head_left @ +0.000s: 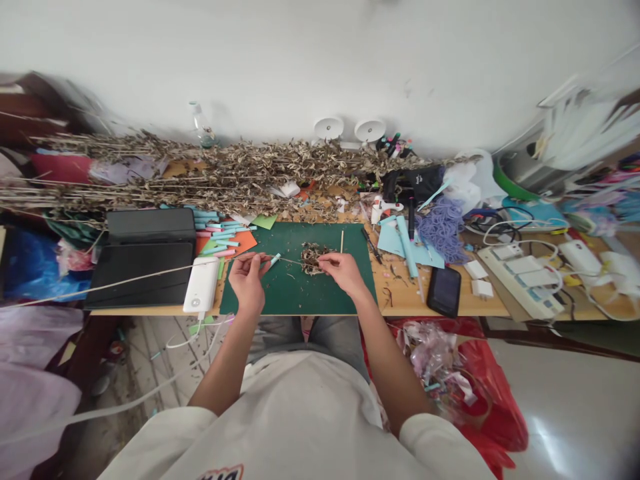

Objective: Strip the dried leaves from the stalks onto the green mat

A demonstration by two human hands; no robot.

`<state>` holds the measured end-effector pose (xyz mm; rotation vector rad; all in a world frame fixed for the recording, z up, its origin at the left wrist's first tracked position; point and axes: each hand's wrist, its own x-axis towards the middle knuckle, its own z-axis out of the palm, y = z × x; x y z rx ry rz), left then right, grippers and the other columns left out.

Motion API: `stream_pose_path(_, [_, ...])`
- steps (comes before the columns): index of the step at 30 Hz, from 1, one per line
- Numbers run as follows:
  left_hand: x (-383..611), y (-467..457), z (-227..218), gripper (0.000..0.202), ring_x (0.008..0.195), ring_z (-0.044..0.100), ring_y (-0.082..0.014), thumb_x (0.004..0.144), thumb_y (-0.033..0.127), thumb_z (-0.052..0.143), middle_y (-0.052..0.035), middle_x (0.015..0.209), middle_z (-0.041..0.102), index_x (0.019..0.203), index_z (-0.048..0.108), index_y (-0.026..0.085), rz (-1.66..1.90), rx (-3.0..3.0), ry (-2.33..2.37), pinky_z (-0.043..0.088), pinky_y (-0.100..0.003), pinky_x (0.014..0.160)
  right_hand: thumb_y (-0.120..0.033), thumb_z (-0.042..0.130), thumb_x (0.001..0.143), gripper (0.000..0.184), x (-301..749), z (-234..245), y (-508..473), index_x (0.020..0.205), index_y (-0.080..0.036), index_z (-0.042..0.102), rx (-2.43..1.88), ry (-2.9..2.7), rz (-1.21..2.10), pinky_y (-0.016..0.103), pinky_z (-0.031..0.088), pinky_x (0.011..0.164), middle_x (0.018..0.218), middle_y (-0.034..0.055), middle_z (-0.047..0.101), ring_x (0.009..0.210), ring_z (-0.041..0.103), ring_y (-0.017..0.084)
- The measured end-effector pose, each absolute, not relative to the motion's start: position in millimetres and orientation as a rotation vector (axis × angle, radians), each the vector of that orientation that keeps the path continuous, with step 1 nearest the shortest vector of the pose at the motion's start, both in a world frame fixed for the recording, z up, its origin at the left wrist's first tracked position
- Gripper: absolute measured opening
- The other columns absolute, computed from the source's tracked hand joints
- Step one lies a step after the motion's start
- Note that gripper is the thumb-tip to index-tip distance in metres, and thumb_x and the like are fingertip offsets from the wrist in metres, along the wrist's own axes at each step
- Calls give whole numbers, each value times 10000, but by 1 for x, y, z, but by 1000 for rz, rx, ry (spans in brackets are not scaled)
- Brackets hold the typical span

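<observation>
Two bare hands hang over a flat, dark green mat on the wooden worktop. The left hand pinches a long, thin, pale dry plant stem in its fingers. The stem runs sideways, its bare tail going far out to the left. Its other end points right, to a small, brown, crumbly leaf clump. The clump is nearer the right hand, just left of those fingers, which seem to pinch the stem too.
</observation>
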<state>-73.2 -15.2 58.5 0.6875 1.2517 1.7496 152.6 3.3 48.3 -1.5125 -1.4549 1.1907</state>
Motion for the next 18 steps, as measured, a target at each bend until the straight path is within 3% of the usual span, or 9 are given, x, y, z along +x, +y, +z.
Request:
stream_pose_path(6, [-74,-14,59,254,760,685,-140,732,322,718,-46,847,686,871,581,159,1750,693,1265,567,-263,698,-392,641,721,284,152,47,3,855,-158,732,-1496,-1192,1117,268,479,518,584,24,657,526,603,169])
stream_pose_path(13, [-71,-14,60,245,755,686,-143,740,316,707,-47,841,684,879,578,162,1770,702,1276,571,-277,702,-372,607,738,282,152,42,5,868,-147,720,-1600,-1028,870,282,516,534,668,51,687,549,626,177])
stream_pose_path(18, [-76,-12,64,231,767,685,-146,741,313,705,-44,839,683,853,578,155,1785,722,1284,568,-269,691,-393,595,750,323,154,35,11,927,-147,705,-1555,-1012,952,281,527,543,720,56,701,598,649,182])
